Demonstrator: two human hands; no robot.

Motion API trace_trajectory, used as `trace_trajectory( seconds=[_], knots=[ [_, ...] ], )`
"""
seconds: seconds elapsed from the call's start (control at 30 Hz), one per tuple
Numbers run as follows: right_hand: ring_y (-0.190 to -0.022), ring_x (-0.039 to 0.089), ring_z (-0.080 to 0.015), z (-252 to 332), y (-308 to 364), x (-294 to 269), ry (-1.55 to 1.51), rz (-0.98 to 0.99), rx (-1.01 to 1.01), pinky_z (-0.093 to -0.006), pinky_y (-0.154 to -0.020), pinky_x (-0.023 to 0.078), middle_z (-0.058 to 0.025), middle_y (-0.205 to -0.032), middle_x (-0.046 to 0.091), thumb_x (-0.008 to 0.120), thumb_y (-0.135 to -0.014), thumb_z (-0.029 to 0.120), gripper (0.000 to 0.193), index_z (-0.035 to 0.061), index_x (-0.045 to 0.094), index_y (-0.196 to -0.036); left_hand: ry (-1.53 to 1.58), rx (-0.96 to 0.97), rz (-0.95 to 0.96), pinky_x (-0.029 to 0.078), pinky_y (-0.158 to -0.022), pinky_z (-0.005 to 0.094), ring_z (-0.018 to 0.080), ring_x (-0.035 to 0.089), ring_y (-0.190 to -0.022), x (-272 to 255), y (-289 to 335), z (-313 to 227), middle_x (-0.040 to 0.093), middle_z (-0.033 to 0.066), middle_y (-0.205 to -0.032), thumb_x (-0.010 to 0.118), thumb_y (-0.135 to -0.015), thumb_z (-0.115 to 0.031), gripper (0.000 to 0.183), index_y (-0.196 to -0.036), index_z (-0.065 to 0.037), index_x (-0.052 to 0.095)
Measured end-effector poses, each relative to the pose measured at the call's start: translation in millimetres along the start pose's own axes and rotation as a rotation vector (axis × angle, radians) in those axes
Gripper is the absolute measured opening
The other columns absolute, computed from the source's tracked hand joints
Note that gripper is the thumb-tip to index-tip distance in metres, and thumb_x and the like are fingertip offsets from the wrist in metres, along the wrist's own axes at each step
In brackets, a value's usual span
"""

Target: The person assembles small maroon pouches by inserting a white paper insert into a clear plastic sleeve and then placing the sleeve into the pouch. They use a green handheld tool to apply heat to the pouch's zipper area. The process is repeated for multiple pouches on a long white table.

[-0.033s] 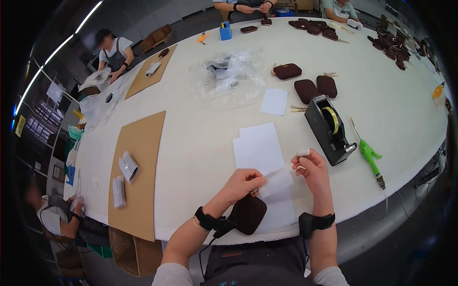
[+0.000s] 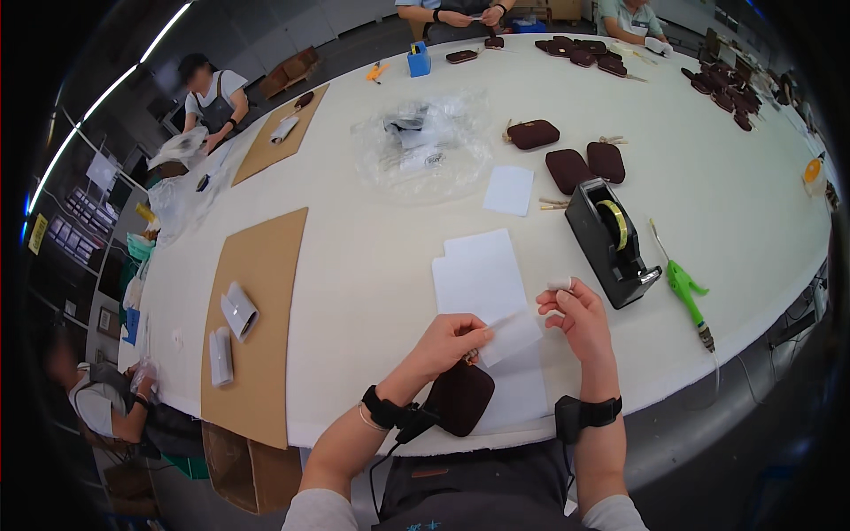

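Observation:
My left hand [image 2: 450, 341] pinches a small, thin, translucent white sheet of paper [image 2: 513, 338] between thumb and fingers. Beneath that hand a dark maroon zip pouch [image 2: 465, 398] lies near the table's front edge, and its beige pull shows just under my fingers. My right hand [image 2: 577, 317] is raised beside the sheet's right end, fingers loosely bent and apart, with a white cover on one fingertip. I see nothing held in it. Larger white paper sheets [image 2: 481, 270] lie flat under and beyond both hands.
A black tape dispenser [image 2: 611, 243] stands right of my right hand, a green air gun [image 2: 686, 292] beyond it. Maroon pouches [image 2: 567, 168] and a clear plastic bag [image 2: 425, 146] lie farther back. Brown cardboard [image 2: 257, 319] bears rolled grey-white packets at left. Other people work around the table.

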State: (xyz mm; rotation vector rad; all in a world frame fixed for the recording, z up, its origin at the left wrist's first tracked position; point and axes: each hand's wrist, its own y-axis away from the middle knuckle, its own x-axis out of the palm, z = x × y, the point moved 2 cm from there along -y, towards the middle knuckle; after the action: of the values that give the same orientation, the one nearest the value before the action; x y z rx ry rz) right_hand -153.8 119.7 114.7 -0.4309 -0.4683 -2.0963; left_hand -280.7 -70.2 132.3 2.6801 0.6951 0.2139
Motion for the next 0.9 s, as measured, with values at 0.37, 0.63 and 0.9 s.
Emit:
trace_trajectory(
  seconds=[0.37, 0.63, 0.9],
  knots=[
    [-0.079, 0.061, -0.011, -25.3, 7.9, 31.3, 0.171, 0.24, 0.065, -0.0259, -0.071, 0.048, -0.0039, -0.087, 0.067, 0.07, -0.079, 0.01, 0.019, 0.0004, 0.067, -0.095, 0.109, 0.042, 0.0, 0.048, -0.058, 0.0209, 0.0093, 0.06, -0.064, 5.8, -5.9, -0.4, 0.06, 0.001, -0.076, 0.066, -0.087, -0.019, 0.017, -0.091, -0.003, 0.061],
    [-0.076, 0.058, -0.0092, -33.3, 4.8, 29.5, 0.195, 0.281, -0.151, -0.0245, -0.07, 0.046, -0.0025, -0.084, 0.065, 0.059, -0.079, -0.001, 0.016, -0.0008, 0.065, -0.094, 0.451, -0.214, 0.261, 0.049, -0.068, 0.0275, 0.0151, 0.063, -0.077, -2.7, -11.8, 17.1, 0.059, 0.0023, -0.082, 0.06, -0.09, -0.02, 0.014, -0.094, -0.007, 0.058],
    [-0.082, 0.058, -0.0103, -30.5, 5.8, 24.9, 0.155, 0.376, -0.193, -0.0239, -0.071, 0.046, -0.0054, -0.098, 0.064, 0.051, -0.078, -0.007, 0.02, -0.0009, 0.066, -0.089, 0.523, -0.271, 0.553, 0.049, -0.073, 0.0253, 0.0137, 0.06, -0.081, 16.0, -12.3, 19.1, 0.059, 0.0113, -0.109, 0.058, -0.091, -0.023, 0.04, -0.125, -0.004, 0.048]
  ],
)
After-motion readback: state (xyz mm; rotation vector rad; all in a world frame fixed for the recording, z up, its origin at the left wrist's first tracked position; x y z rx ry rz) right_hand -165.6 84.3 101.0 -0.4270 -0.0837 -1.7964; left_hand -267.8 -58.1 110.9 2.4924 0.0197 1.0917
